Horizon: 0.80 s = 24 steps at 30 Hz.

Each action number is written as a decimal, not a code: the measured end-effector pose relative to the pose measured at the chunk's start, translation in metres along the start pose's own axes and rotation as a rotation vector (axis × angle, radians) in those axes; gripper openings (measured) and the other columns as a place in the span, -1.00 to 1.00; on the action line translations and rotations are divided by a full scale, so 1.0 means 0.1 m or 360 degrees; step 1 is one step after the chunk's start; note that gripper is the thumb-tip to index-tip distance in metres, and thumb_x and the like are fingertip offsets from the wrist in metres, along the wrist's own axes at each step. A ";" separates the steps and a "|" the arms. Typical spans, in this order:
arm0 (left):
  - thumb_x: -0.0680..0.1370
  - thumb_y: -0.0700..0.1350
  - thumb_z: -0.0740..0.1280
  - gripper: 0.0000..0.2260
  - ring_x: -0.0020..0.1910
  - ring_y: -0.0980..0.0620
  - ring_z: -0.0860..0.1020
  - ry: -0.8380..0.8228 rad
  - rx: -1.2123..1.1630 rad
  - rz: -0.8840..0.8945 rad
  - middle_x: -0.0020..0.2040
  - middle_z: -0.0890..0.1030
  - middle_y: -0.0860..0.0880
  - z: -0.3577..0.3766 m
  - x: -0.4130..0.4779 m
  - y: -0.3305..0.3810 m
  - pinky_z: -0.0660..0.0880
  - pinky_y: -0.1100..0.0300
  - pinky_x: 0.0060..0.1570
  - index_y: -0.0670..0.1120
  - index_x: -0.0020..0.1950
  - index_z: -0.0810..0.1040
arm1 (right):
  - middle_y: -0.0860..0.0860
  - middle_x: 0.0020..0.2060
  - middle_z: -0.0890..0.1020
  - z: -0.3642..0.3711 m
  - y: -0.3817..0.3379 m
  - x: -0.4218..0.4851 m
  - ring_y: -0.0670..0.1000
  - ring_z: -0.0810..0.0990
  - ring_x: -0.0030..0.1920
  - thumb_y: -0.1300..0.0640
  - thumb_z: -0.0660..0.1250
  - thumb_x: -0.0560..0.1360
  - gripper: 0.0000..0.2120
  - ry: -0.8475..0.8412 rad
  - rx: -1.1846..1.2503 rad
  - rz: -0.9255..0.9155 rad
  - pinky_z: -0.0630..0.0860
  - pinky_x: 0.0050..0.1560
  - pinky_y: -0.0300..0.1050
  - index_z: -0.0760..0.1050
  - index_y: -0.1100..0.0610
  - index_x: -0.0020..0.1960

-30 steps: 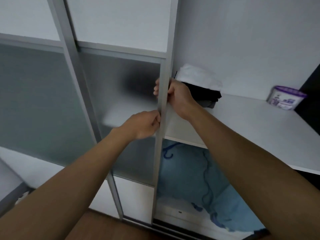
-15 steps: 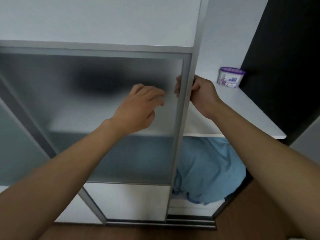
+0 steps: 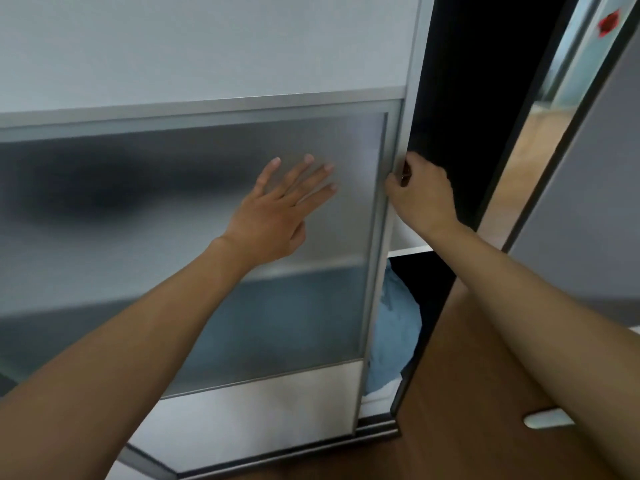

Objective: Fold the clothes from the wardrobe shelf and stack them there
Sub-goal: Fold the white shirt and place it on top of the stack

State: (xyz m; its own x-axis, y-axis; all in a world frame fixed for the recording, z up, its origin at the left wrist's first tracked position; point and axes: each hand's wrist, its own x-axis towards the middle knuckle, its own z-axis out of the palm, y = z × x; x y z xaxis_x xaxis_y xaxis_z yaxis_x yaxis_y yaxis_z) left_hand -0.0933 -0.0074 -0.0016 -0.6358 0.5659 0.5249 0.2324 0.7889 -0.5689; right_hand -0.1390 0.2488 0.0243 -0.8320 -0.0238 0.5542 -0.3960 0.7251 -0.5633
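Behind frosted door (image 3: 104,265), dark blurred clothes (image 3: 114,188)

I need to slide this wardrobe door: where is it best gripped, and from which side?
Its vertical metal edge rail, from the open gap on the right, where the right hand grips it: the narrow rail can be wrapped. The frosted panel is flat, only pushable.

Soft, fairly dim light fills the view, brightest in the strip of room (image 3: 564,98) at the upper right, while the gap (image 3: 467,98) beside the door frame (image 3: 381,254) falls near black. The frosted panel (image 3: 156,202) smears whatever lies behind it into dark and blue blurs, though the left grip (image 3: 273,216) spread on it looks fairly crisp. Straight lines bow toward the edges.
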 end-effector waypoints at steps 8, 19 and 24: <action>0.41 -0.18 0.34 -0.17 0.62 -0.10 -0.09 -0.0089 0.0038 0.0057 0.66 -0.03 -0.03 -0.12 0.57 0.55 -0.41 -0.12 0.47 0.00 0.63 0.07 | 0.19 0.14 0.58 -0.48 0.54 -0.03 0.24 0.59 0.10 -0.15 0.22 0.61 -0.55 0.0130 -0.0448 0.0200 0.53 -0.01 0.09 0.42 0.19 0.29; 0.46 -0.20 0.33 -0.20 0.62 -0.11 -0.08 -0.0115 0.0077 -0.0067 0.66 -0.07 -0.04 -0.06 0.66 0.90 -0.26 -0.14 0.51 0.01 0.64 0.04 | 0.23 0.44 0.36 -0.76 1.19 0.06 0.22 0.35 0.44 0.09 0.32 0.59 -0.34 -0.0133 0.0141 0.0778 0.33 0.37 -0.02 0.10 0.34 0.52; 0.53 -0.16 0.34 -0.10 0.60 -0.09 -0.27 -0.0257 0.0127 -0.0072 0.59 -0.41 0.02 -0.03 0.78 1.00 -0.46 -0.09 0.45 0.06 0.61 -0.27 | 0.18 -0.02 0.54 -0.62 1.34 0.00 0.17 0.51 0.08 0.29 0.21 0.58 -0.90 -0.0129 0.0282 0.0898 0.41 0.06 -0.06 0.43 0.27 0.08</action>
State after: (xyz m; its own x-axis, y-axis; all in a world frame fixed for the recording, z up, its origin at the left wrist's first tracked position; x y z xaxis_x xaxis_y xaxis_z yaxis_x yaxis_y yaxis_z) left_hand -0.1169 0.1159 -0.0155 -0.7556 0.4794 0.4464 0.1459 0.7875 -0.5988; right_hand -0.1679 0.3882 -0.0130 -0.9570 0.2741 0.0950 0.0628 0.5156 -0.8545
